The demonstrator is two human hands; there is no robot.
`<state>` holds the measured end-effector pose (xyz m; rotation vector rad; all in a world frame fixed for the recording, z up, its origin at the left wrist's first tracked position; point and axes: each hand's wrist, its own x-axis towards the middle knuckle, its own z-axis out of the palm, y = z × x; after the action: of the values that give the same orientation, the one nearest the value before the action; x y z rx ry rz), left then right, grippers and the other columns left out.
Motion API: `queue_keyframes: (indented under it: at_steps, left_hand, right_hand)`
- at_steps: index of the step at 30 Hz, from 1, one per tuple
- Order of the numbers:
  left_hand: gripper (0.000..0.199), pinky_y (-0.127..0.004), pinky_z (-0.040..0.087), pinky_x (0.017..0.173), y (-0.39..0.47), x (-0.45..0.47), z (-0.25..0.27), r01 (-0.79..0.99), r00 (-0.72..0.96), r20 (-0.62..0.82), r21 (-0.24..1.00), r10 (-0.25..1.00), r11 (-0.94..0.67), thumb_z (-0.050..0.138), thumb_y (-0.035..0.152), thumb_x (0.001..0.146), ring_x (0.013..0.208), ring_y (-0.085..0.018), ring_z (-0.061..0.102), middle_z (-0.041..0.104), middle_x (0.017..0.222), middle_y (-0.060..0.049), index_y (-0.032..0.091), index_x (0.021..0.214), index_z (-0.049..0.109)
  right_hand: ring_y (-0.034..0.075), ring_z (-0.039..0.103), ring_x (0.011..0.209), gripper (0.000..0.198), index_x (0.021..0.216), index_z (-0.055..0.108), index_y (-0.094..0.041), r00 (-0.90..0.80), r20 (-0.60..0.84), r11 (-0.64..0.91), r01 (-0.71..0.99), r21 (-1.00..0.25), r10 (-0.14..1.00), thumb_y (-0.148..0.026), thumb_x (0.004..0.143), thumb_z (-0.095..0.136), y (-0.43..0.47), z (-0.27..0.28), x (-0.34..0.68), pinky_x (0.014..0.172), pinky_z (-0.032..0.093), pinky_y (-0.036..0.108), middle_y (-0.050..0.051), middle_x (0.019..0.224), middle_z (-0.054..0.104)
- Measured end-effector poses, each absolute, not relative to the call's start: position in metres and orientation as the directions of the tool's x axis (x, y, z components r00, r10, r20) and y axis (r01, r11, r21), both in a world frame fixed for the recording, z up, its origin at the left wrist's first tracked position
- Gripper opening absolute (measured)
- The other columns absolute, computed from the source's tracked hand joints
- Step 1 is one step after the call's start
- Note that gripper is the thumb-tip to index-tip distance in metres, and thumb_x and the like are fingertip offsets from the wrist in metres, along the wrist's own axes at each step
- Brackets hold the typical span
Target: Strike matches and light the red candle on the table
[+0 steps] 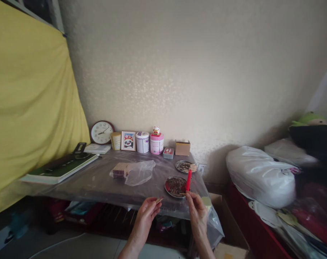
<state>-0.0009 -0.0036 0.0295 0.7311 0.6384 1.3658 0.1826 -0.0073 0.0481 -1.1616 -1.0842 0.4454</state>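
Observation:
My left hand (148, 210) is closed in front of the table edge, pinching a small thin tan piece (159, 200) with a reddish edge, too small to name surely. My right hand (197, 210) is closed too, fingertips just below a red candle (189, 180). A thin light stick (182, 194), like a matchstick, sticks out leftward from those fingertips. The candle is nearly upright at the right rim of a round metal plate (167, 191) filled with dark bits. Whether my fingers touch its base is hidden. Behind it, a second plate (179, 169) holds several pale sticks.
A block of small stacked boxes (120, 170) sits by a clear plastic bag (140, 172). Along the wall stand a clock (102, 132), a framed panda picture (128, 141), tins (142, 142) and a cardboard box (182, 148). A green book (61, 168) lies left; white bags (260, 176) right.

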Motion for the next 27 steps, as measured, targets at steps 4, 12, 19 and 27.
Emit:
queue_keyframes:
  at_steps: [4, 12, 19, 27]
  left_hand:
    - [0.019, -0.030, 0.043, 0.085, -0.005, -0.002, 0.033, -0.623, 0.105, 0.005, 0.780, 0.994, 0.062, 0.063, 0.032, 0.076, 0.094, -0.018, 0.061, 0.069, 0.098, -0.007, 0.017, 0.089, 0.062]
    - [0.021, -0.033, 0.042, 0.087, -0.009, -0.001, 0.037, -0.626, 0.124, -0.001, 0.776, 0.992, 0.079, 0.064, 0.033, 0.076, 0.095, -0.020, 0.060, 0.069, 0.097, -0.008, 0.017, 0.090, 0.063]
    - [0.027, -0.033, 0.043, 0.087, -0.010, 0.000, 0.037, -0.595, 0.163, -0.017, 0.796, 0.987, 0.112, 0.067, 0.038, 0.071, 0.095, -0.021, 0.060, 0.069, 0.097, -0.009, 0.018, 0.089, 0.065]
    - [0.036, -0.032, 0.045, 0.080, 0.013, 0.002, 0.007, -0.576, 0.150, -0.108, 0.798, 0.983, 0.175, 0.077, 0.044, 0.057, 0.088, -0.022, 0.063, 0.072, 0.087, -0.007, 0.019, 0.082, 0.067]
  right_hand:
    - [0.016, 0.055, 0.069, 0.028, 0.078, 0.065, -0.018, 0.513, 0.386, 0.371, 0.136, -0.918, 0.767, -0.045, 0.073, 0.063, -0.008, 0.056, 0.189, 0.064, 0.043, 0.023, 0.000, 0.071, 0.063]
    - [0.016, 0.059, 0.064, 0.033, 0.079, 0.063, -0.016, 0.600, 0.320, 0.314, 0.118, -0.942, 0.733, -0.046, 0.066, 0.067, 0.014, 0.059, 0.250, 0.060, 0.046, 0.024, 0.001, 0.068, 0.065]
    - [0.020, 0.061, 0.063, 0.034, 0.074, 0.067, -0.015, 0.574, 0.329, 0.205, 0.271, -0.940, 0.750, -0.046, 0.061, 0.065, 0.059, 0.050, 0.289, 0.059, 0.045, 0.027, 0.004, 0.065, 0.068]
    - [0.023, 0.063, 0.071, 0.032, 0.073, 0.069, -0.017, 0.547, 0.386, 0.120, 0.458, -0.881, 0.743, -0.046, 0.065, 0.056, 0.116, 0.052, 0.290, 0.065, 0.045, 0.029, 0.007, 0.073, 0.071]
